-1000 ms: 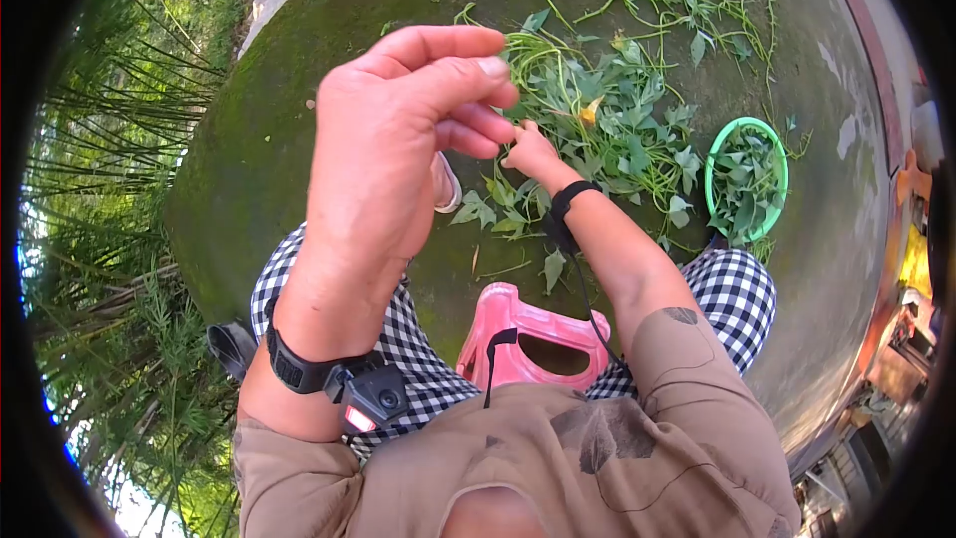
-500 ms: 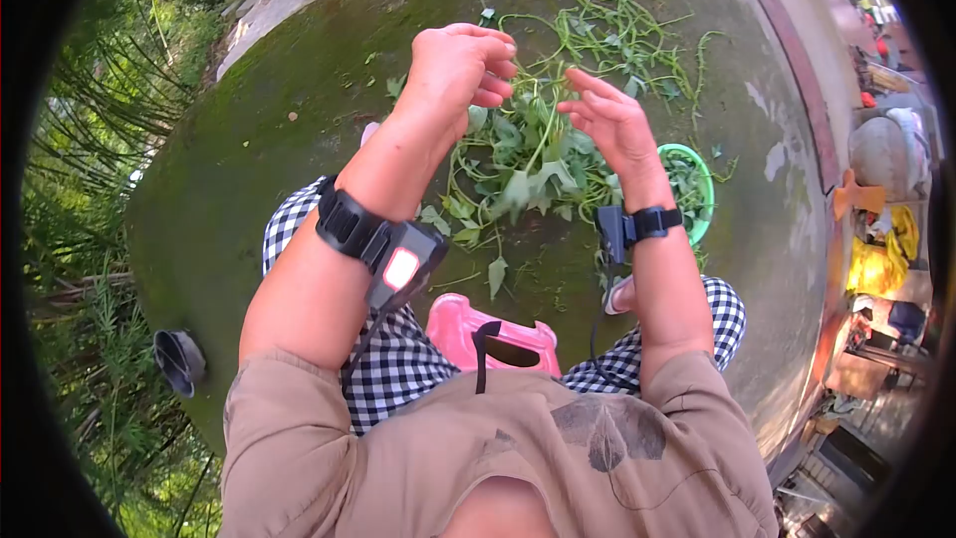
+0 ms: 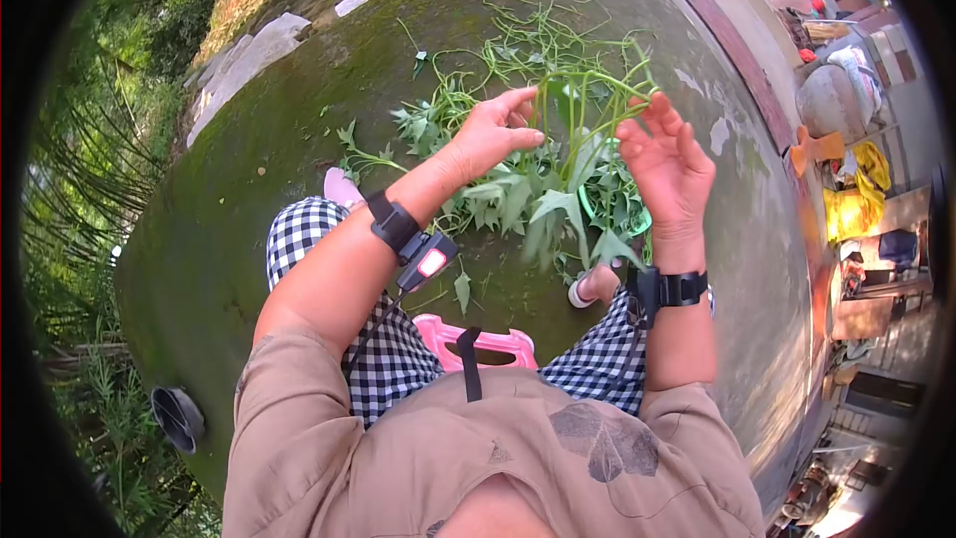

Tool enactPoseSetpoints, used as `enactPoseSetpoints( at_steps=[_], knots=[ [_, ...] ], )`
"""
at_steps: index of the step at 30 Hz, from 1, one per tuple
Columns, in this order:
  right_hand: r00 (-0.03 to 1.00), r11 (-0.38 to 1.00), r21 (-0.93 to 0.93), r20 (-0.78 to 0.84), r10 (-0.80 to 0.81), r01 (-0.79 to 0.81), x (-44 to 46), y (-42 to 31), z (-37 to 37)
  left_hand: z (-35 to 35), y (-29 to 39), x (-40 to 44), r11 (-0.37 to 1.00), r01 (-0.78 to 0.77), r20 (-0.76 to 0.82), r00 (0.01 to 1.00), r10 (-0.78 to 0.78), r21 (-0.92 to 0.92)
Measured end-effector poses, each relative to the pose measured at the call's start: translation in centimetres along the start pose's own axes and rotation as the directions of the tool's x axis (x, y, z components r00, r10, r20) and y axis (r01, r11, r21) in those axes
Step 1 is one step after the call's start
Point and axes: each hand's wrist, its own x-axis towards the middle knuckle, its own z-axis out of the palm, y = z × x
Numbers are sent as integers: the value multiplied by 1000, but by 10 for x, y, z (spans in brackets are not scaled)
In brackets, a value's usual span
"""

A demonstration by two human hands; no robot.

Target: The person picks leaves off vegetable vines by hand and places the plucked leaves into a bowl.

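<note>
My right hand [image 3: 669,164] is raised, its fingertips closed on the stems of a bunch of sweet potato vines [image 3: 573,154]. Lobed leaves hang from the bunch between my hands. My left hand [image 3: 493,139] is at the left side of these stems, thumb and index finger apart; whether a fingertip touches a stem is unclear. Behind the held bunch, a green basket [image 3: 585,202] with leaves in it is partly hidden. Long bare stems [image 3: 528,50] lie in a loose heap on the ground beyond my hands.
A pink stool [image 3: 433,331] stands between my legs on the mossy concrete ground [image 3: 259,169]. A dark bucket [image 3: 177,418] lies at the left near bushes. Stone slabs [image 3: 249,65] edge the far left. Household items and a yellow bag [image 3: 851,211] are along the right.
The right hand has moved right and now holds up vine stems. My left hand has come lower and to the right. The view has shifted, with the basket now behind the bunch.
</note>
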Motion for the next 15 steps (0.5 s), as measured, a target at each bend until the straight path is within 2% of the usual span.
enactPoseSetpoints(
  at_steps=[2, 3, 4, 5, 6, 8, 9, 11, 13, 15],
  knots=[
    [997, 999, 0, -65, 32, -32, 1, 11, -23, 0, -5, 5, 980, 159, 28, 987, -157, -119],
    [987, 998, -52, -157, 29, -38, 0, 14, -27, -7, -5, 9, 951, 255, 51, 967, -249, -174],
    [972, 985, -147, -229, 50, -86, 0, 15, -36, -11, -4, 12, 910, 348, 78, 937, -339, -226],
    [952, 961, -237, -300, 66, -141, 2, 12, -46, -10, -2, 15, 888, 358, 32, 931, -365, -288],
    [928, 926, -320, -365, 73, -199, 5, 12, -50, -12, -5, 18, 856, 394, 49, 915, -401, -336],
    [893, 882, -362, -431, 130, -303, 12, 13, -56, -19, -16, 26, 743, 510, 161, 855, -493, -433],
    [880, 859, -381, -449, 153, -343, 15, 15, -61, -23, -25, 29, 623, 580, 258, 806, -533, -525],
    [856, 835, -386, -486, 177, -392, 20, 20, -68, -24, -49, 32, 327, 692, 458, 691, -559, -644],
    [840, 820, -395, -514, 176, -413, 24, 29, -79, -16, -74, 30, 213, 645, 504, 727, -466, -734],
    [790, 766, -433, -593, 154, -475, 30, 37, -84, -10, -77, 27, 327, 639, 481, 754, -448, -696]
  ],
)
